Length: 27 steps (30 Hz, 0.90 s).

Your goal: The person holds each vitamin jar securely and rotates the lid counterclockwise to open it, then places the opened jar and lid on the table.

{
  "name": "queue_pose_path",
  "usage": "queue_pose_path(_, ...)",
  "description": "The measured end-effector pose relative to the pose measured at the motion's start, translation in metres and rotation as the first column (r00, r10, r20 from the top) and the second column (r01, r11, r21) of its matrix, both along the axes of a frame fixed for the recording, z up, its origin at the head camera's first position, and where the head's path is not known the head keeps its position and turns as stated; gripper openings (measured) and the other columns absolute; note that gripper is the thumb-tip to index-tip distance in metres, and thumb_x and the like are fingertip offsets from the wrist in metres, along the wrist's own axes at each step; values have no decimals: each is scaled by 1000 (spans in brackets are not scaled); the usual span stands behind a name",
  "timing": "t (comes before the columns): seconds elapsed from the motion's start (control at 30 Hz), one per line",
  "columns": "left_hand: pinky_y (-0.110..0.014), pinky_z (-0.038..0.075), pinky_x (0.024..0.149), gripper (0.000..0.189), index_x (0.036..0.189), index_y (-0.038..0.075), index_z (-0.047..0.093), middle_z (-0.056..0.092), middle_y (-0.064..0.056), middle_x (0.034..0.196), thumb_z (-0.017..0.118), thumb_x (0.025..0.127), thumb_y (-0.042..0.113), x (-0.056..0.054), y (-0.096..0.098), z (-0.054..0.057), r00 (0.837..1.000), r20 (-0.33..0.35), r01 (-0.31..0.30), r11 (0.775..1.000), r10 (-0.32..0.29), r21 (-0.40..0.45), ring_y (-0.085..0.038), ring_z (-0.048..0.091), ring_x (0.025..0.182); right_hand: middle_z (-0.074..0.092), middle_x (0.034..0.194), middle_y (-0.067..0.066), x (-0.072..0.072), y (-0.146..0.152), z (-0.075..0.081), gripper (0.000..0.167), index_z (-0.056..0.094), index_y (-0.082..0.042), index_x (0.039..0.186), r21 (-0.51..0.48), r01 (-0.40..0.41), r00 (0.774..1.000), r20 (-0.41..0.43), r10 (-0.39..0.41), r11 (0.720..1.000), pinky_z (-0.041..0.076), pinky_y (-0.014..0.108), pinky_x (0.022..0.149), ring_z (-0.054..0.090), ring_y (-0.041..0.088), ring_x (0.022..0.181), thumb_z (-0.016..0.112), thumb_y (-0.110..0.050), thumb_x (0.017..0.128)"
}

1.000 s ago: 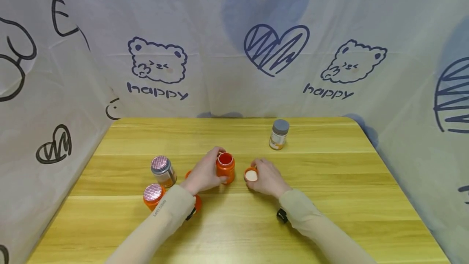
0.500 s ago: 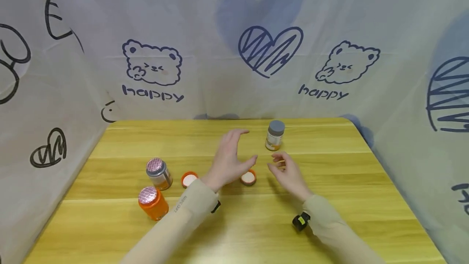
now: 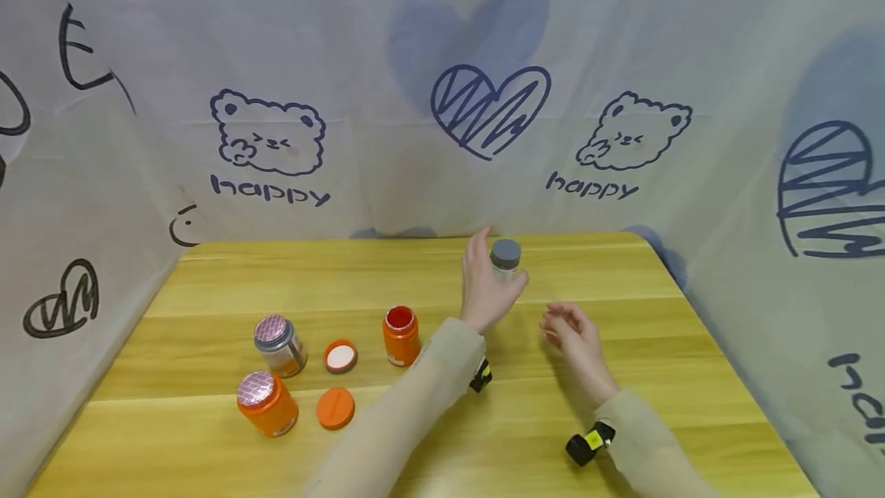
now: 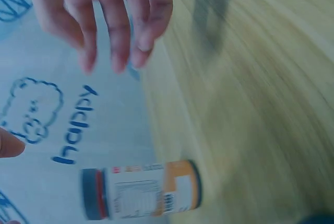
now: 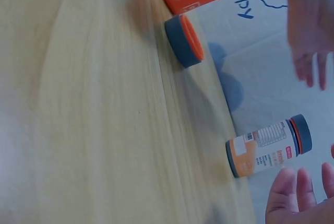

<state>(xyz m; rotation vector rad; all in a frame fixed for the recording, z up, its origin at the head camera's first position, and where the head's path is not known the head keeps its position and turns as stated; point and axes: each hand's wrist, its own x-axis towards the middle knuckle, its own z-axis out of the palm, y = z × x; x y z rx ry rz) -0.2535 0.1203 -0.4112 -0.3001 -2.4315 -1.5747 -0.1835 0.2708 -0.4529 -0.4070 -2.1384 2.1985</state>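
Note:
A grey-capped bottle with a white and orange label stands upright at the back. My left hand reaches up to it, fingers spread to its left and thumb to its right. Both wrist views show a gap between the bottle and the fingers. Lower right, my right hand hovers over the table with loosely bent fingers, holding nothing. An uncapped orange bottle stands left of my left sleeve. Next to it, a dark cap with an orange rim lies on the table, hidden by my left arm in the head view.
On the left stand a grey bottle and an orange bottle, both with pink patterned tops. Near them lie a cap with its white inside facing up and an orange cap. A printed cloth wall closes the table's back.
My left hand has let go of the orange bottle and moved right to the grey-capped one. My right hand has left the cap on the table and drawn right.

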Motion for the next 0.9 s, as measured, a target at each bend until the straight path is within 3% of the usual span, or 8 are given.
queue_pose_path(0.17, -50, 37, 116, 93, 158, 18, 23, 34, -12, 158, 78, 83, 20, -24, 13, -14, 993, 99, -66, 998, 65, 10, -31, 36, 143, 62, 96, -10, 5, 4, -2, 18, 52, -6, 120, -156, 57, 998, 30, -53, 986, 54, 20, 83, 64, 5, 88, 49, -6, 102)
queue_pose_path(0.37, -51, 39, 113, 98, 159, 24, 21, 36, -10, 158, 81, 82, 23, -45, 21, -23, 965, 245, -101, 995, 97, 4, -32, 39, 142, 64, 96, -6, 9, 6, -5, 20, 50, -3, 119, -262, 88, 996, 36, -81, 961, 55, 20, 81, 65, 6, 87, 44, -1, 100)
queue_pose_path(0.57, -51, 43, 110, 92, 155, 22, 29, 48, -13, 149, 83, 80, 19, -54, 24, -32, 941, 323, -120, 992, 98, 46, -34, 48, 135, 63, 97, -5, 13, 1, -8, 17, 53, -7, 112, -268, 94, 995, 40, -87, 959, 55, 21, 82, 65, 7, 88, 45, -1, 99)
queue_pose_path(0.73, -49, 47, 107, 85, 150, 19, 38, 57, -14, 141, 84, 79, 16, -60, 30, -43, 925, 373, -100, 994, 75, 48, -33, 57, 129, 64, 99, -5, 16, 0, -9, 19, 51, -3, 118, -247, 89, 996, 49, -79, 965, 55, 22, 85, 65, 8, 90, 45, -2, 100)
queue_pose_path(0.9, -49, 47, 107, 78, 144, 13, 43, 59, -15, 138, 83, 78, 14, -65, 35, -50, 920, 389, -73, 995, 41, 68, -33, 57, 128, 64, 100, -4, 17, 2, -10, 20, 50, -2, 120, -251, 91, 996, 47, -82, 964, 54, 22, 86, 65, 8, 92, 45, -2, 100)
